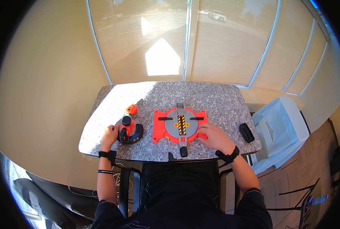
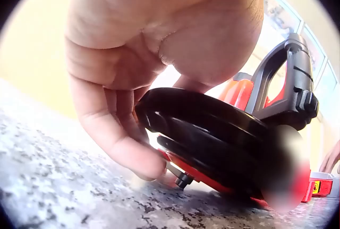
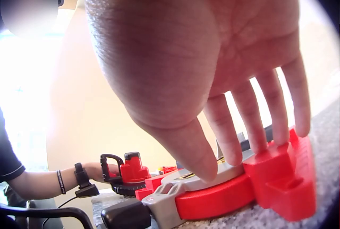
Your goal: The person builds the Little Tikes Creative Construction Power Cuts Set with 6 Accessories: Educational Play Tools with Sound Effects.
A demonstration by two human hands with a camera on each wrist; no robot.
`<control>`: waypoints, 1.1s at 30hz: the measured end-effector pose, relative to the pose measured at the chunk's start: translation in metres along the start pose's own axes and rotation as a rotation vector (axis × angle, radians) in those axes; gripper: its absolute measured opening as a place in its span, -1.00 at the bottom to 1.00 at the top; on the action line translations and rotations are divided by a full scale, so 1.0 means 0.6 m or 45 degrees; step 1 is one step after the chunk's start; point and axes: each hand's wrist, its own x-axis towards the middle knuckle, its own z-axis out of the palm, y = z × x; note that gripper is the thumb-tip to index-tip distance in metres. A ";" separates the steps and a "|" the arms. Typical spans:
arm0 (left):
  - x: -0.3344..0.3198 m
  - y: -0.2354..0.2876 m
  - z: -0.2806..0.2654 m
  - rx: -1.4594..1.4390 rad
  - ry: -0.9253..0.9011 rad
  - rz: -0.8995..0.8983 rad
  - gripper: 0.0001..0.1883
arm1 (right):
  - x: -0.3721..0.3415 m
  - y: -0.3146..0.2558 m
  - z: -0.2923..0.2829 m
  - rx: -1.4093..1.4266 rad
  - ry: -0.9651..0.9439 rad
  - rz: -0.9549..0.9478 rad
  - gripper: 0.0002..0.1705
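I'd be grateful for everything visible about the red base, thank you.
The red base looks plastic, with a round gray turntable carrying a yellow-and-black striped strip, two black bars and a black front knob. It lies flat on the speckled table; the right hand touches its right side.

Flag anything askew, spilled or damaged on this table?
No visible spill or damage. One oddity: the red-and-black saw unit sits left of the red-and-gray base on the table, not mounted on it. Possibly just unassembled.
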 end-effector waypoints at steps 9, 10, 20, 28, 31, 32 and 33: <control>-0.003 -0.010 0.012 -0.029 0.098 0.090 -0.46 | 0.001 0.000 -0.005 0.010 -0.012 0.011 -0.66; -0.003 -0.011 0.013 -0.052 0.111 0.123 -0.48 | 0.003 0.001 -0.006 0.008 -0.021 0.010 -0.66; -0.014 0.047 -0.015 -0.151 0.202 0.271 -0.59 | 0.024 0.005 -0.020 -0.048 -0.060 -0.002 -0.67; -0.061 0.153 -0.073 -0.079 0.265 0.314 -0.67 | 0.048 -0.017 -0.040 -0.040 0.016 -0.088 -0.65; -0.074 0.184 -0.084 -0.072 0.290 0.404 -0.69 | 0.065 -0.039 -0.056 -0.049 0.092 -0.151 -0.62; -0.080 0.197 -0.088 -0.089 0.300 0.452 -0.70 | 0.072 -0.045 -0.059 -0.059 0.108 -0.152 -0.61; -0.086 0.211 -0.092 -0.089 0.300 0.454 -0.70 | 0.081 -0.047 -0.060 -0.060 0.110 -0.152 -0.61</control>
